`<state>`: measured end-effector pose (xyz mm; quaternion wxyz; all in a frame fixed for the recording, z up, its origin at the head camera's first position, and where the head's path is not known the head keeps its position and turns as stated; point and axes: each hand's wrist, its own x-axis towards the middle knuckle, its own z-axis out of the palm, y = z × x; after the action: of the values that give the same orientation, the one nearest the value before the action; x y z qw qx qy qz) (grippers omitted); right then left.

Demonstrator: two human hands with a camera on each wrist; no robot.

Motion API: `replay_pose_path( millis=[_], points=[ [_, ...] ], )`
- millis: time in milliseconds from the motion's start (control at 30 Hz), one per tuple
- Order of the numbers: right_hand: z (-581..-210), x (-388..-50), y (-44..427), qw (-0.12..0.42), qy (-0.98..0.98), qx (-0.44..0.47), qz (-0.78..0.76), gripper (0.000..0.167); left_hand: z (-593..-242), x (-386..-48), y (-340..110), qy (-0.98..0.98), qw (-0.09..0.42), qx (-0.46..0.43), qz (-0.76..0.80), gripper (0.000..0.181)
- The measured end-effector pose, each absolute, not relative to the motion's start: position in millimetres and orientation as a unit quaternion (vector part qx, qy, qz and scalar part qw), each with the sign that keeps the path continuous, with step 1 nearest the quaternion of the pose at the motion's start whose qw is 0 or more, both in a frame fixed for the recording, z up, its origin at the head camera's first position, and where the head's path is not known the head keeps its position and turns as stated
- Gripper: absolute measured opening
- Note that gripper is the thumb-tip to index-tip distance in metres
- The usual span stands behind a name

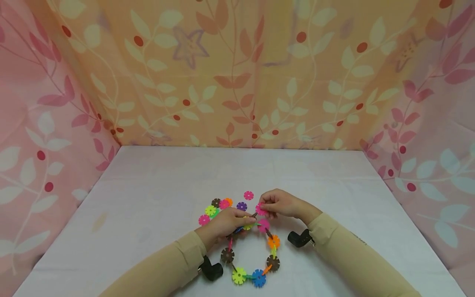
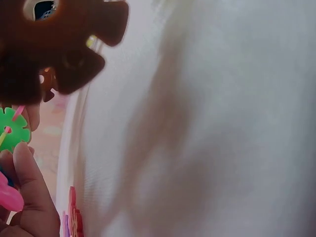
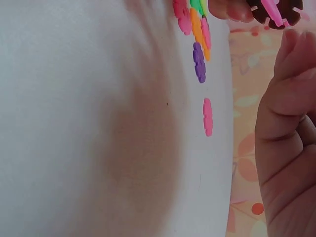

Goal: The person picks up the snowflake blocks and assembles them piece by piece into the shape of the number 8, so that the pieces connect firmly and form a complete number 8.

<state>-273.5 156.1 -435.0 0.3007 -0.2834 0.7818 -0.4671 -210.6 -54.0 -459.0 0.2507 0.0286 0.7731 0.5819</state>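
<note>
The left hand (image 1: 227,220) grips the chain of slotted discs (image 1: 259,278) at its far side; the right hand (image 1: 282,203) pinches a pink disc (image 1: 260,210) close against a brown disc (image 3: 290,10). Misaligned slots could let that joint slip, and a hard push might pop neighbouring links. Loose discs (image 1: 210,210) crowd the left hand; rightward, the worktop (image 1: 334,177) offers room, its far edge well apart.
</note>
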Motion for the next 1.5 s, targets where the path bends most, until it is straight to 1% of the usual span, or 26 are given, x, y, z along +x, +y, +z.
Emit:
replay_pose_path(
  millis=[267, 1000, 1233, 1500],
  points=[
    [-432.3, -273.1, 155.9, 0.289, 0.784, -0.289, -0.467, 0.017, -458.1, -209.2, -53.6, 0.772, 0.251, 0.03, 0.583, 0.029],
    [-434.4, -268.6, 159.0, 0.291, 0.773, -0.291, -0.483, 0.019, -456.1, -209.2, -52.0, 0.773, 0.249, 0.042, 0.582, 0.029],
    [-434.8, -267.9, 157.8, 0.289, 0.768, -0.306, -0.482, 0.018, -452.9, -208.5, -51.7, 0.778, 0.25, 0.052, 0.575, 0.028],
    [-438.9, -264.3, 154.6, 0.292, 0.754, -0.298, -0.507, 0.02, -454.8, -210.3, -52.7, 0.803, 0.224, 0.079, 0.547, 0.03]
  ],
)
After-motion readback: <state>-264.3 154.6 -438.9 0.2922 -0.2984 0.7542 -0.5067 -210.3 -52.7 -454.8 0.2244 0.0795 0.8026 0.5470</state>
